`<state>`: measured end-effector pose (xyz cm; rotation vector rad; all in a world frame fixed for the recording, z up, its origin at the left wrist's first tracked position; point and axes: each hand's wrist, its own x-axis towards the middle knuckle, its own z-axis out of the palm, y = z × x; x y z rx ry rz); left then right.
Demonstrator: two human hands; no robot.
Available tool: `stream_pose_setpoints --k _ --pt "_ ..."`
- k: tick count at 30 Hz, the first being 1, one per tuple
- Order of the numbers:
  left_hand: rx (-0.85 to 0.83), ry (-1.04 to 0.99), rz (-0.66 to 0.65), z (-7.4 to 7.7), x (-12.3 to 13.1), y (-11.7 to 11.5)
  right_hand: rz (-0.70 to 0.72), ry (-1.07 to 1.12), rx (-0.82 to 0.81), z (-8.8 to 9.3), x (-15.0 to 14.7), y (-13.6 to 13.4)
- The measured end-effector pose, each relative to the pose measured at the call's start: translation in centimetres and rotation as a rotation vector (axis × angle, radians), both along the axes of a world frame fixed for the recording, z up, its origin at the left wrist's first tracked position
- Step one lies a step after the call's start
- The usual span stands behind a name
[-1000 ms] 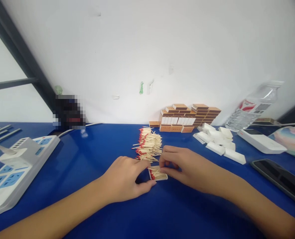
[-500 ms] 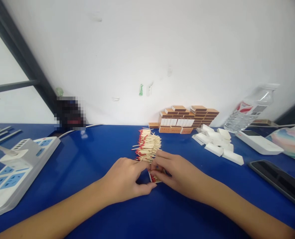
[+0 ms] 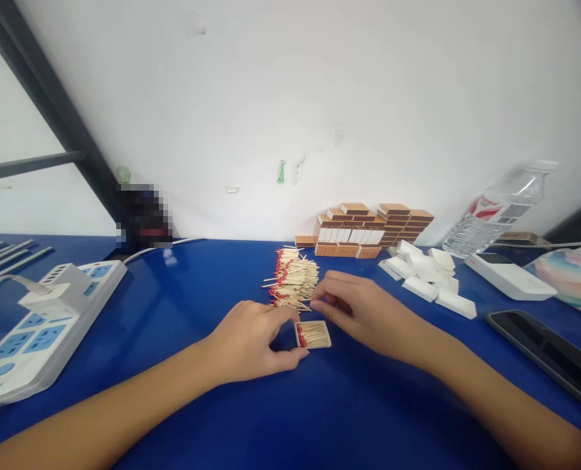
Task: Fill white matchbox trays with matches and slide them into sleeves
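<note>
My left hand (image 3: 255, 341) grips a small white matchbox tray (image 3: 328, 324) at its left end, thumb at the near corner and index finger at the far corner. Matches (image 3: 314, 335) lie in the tray with red heads to the left. Just behind it spreads a heap of loose matches (image 3: 295, 279), most of their red heads also on the left. At the heap's right edge is my right hand (image 3: 358, 305), its thumb and fingers closed in a pinch. Whatever is between those fingertips is too small to make out.
Brown matchboxes (image 3: 393, 225) are stacked against the wall. White trays (image 3: 420, 269) lie piled at right, near a tilted water bottle (image 3: 503, 205), a white device (image 3: 510, 275) and a black phone (image 3: 549, 349). A power strip (image 3: 50, 326) with a plugged-in charger stands left.
My right hand has lifted away from over the tray and moved up and right to the heap's edge, uncovering the matches in the tray. The left hand stays on the tray.
</note>
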<state>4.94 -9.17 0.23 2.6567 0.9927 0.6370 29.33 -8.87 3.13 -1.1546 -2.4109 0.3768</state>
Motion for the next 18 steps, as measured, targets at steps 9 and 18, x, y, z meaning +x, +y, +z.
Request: stream_pose_setpoints --k 9,18 --pt "0.022 -0.042 0.057 0.9 -0.5 1.2 -0.055 -0.029 0.108 -0.4 1.0 1.0" --pt "0.001 -0.024 0.005 0.5 -0.3 0.9 0.097 -0.006 -0.107 0.8 0.0 -0.7"
